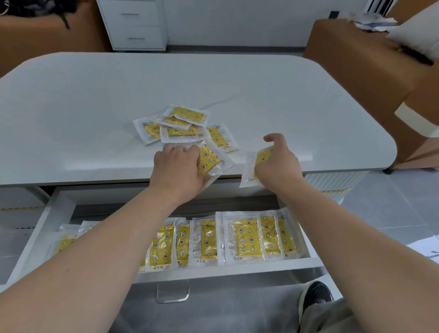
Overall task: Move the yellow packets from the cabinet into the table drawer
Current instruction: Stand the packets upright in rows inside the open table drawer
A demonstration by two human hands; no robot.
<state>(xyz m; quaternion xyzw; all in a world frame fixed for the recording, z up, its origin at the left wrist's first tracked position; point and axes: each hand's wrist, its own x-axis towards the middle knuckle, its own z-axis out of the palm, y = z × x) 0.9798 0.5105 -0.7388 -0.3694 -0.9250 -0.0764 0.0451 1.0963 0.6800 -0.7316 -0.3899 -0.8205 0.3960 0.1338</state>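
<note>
Head view looks down over a white table (pixel 217 84) with its drawer (pixel 233 265) pulled out toward the person. The left hand (pixel 177 166) rests near the table's front edge, fingers curled down onto the left packet (pixel 211 160). That yellow packet shows to the right of the fingertips, most of its printed face uncovered, and its clear lower corner pokes past the table's edge. The right hand (pixel 277 166) holds the right packet (pixel 251 168) at the same edge, well apart from the left one. Its fingers are bent over the packet's right side while the thumb stands up, off the packet. The packet sticks out to the left of the fingers, tilted, with its lower end hanging over the open drawer.

Just beyond the left hand, a pile of packets (pixel 180 126) lies loosely on the tabletop, several overlapping. Inside the drawer a row of packets (pixel 245 240) lies side by side, overlapping, partly hidden by the forearms. Behind the table stands a white cabinet (pixel 134 19) with two drawers, both closed. Brown seats (pixel 359 59) flank the table, and a dark shoe (pixel 316 296) shows on the grey floor at lower right.
</note>
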